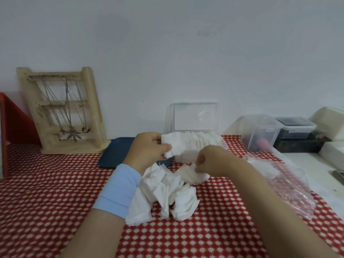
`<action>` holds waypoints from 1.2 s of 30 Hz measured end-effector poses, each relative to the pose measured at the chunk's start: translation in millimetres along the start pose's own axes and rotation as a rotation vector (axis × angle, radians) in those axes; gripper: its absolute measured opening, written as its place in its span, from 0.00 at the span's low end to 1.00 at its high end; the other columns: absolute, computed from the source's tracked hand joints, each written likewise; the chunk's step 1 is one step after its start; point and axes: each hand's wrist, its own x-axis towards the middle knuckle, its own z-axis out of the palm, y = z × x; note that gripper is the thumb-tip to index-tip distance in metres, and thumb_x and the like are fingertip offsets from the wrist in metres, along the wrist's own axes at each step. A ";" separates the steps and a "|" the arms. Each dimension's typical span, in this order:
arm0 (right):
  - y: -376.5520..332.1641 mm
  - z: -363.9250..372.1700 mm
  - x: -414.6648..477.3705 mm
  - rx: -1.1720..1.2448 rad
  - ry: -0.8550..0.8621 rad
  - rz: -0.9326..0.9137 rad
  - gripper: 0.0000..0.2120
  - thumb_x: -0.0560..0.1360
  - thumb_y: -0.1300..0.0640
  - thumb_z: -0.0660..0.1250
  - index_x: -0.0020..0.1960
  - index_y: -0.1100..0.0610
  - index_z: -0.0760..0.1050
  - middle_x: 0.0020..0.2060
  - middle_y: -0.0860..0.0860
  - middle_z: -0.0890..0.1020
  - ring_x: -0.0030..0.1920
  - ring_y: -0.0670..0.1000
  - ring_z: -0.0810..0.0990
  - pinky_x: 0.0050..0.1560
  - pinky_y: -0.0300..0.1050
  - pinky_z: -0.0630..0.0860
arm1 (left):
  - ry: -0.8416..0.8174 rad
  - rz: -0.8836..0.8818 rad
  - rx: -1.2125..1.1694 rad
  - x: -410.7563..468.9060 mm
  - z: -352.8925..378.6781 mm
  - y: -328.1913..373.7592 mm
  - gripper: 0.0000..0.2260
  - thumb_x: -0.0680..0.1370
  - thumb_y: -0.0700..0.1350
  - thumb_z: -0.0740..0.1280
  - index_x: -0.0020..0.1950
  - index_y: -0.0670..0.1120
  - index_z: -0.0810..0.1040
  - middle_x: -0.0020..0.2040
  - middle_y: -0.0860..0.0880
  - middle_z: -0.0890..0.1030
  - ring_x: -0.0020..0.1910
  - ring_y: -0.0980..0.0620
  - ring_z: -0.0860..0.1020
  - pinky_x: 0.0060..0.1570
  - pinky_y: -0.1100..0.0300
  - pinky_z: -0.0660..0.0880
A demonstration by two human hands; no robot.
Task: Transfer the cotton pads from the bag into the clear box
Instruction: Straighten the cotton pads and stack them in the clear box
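The clear box (221,144) stands at the back centre with its lid (195,116) raised, a row of white cotton pads (199,139) packed inside. My left hand (147,148) grips a small stack of pads (172,145) just left of the box's front corner. My right hand (210,159) pinches pads at the top of a loose heap of cotton pads (167,190) on the red dotted cloth. The clear plastic bag (284,183) lies crumpled to the right, with a few pads still visible inside it.
A blue tray (111,153) lies behind my left hand. A wooden jewellery rack (63,110) with necklaces leans on the wall at left, beside a red stand (14,125). Clear and dark storage boxes (264,133) and white containers (329,121) crowd the back right.
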 end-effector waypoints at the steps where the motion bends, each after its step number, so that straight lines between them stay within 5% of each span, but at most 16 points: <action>1: 2.3 1.1 0.1 -0.001 0.003 -0.006 0.15 0.73 0.52 0.75 0.59 0.53 0.81 0.55 0.48 0.82 0.52 0.48 0.79 0.57 0.43 0.77 | -0.005 -0.002 -0.009 0.0 0.2 -0.1 0.12 0.75 0.32 0.71 0.43 0.49 0.82 0.45 0.48 0.87 0.49 0.48 0.86 0.51 0.50 0.84; 4: 6.0 7.6 2.8 0.056 -0.048 -0.004 0.21 0.69 0.53 0.79 0.61 0.53 0.79 0.53 0.47 0.80 0.50 0.48 0.79 0.51 0.40 0.75 | -0.016 -0.012 -0.028 -0.4 2.7 0.0 0.11 0.76 0.31 0.71 0.44 0.48 0.81 0.46 0.48 0.86 0.48 0.48 0.86 0.47 0.54 0.84; 8: 7.9 -6.2 2.0 0.066 0.008 -0.007 0.07 0.72 0.54 0.76 0.43 0.55 0.80 0.38 0.48 0.80 0.38 0.46 0.77 0.39 0.37 0.71 | -0.017 -0.077 -0.100 2.0 4.4 -1.3 0.04 0.79 0.35 0.69 0.49 0.42 0.82 0.48 0.44 0.86 0.47 0.47 0.86 0.42 0.56 0.84; 12: 10.0 -36.5 -13.6 0.352 0.212 -0.022 0.13 0.75 0.55 0.75 0.34 0.55 0.77 0.30 0.48 0.77 0.31 0.46 0.73 0.35 0.38 0.68 | 0.012 -0.104 -0.134 2.9 2.9 -3.4 0.04 0.80 0.36 0.69 0.50 0.41 0.83 0.49 0.43 0.86 0.47 0.47 0.86 0.43 0.56 0.84; 17: -9.8 -46.4 -30.3 0.798 0.118 -0.218 0.04 0.72 0.58 0.77 0.45 0.57 0.86 0.35 0.55 0.85 0.34 0.48 0.77 0.36 0.41 0.73 | -0.099 -0.121 -0.220 -1.9 5.3 -1.2 0.08 0.80 0.38 0.70 0.58 0.38 0.83 0.49 0.43 0.87 0.47 0.48 0.87 0.42 0.58 0.84; 23: -23.1 -27.3 -23.7 0.683 0.130 -0.125 0.10 0.67 0.55 0.82 0.46 0.56 0.85 0.36 0.52 0.87 0.34 0.48 0.81 0.36 0.41 0.75 | -0.234 -0.158 -0.305 -5.7 5.9 4.6 0.11 0.83 0.43 0.66 0.59 0.38 0.82 0.51 0.38 0.86 0.51 0.42 0.86 0.49 0.53 0.84; 30: -23.7 -30.5 -24.4 0.566 0.104 -0.166 0.08 0.68 0.56 0.81 0.43 0.57 0.85 0.37 0.54 0.87 0.28 0.41 0.78 0.32 0.35 0.75 | -0.209 -0.147 -0.228 -5.9 3.8 2.7 0.09 0.82 0.40 0.65 0.54 0.37 0.83 0.48 0.38 0.87 0.45 0.43 0.87 0.41 0.56 0.84; 36: -25.2 -22.0 -17.7 0.524 0.170 -0.107 0.17 0.66 0.53 0.82 0.51 0.53 0.81 0.43 0.50 0.86 0.40 0.47 0.84 0.41 0.43 0.82 | -0.288 -0.149 -0.217 -4.4 2.5 4.1 0.16 0.81 0.51 0.68 0.59 0.39 0.82 0.50 0.40 0.87 0.50 0.43 0.86 0.53 0.49 0.82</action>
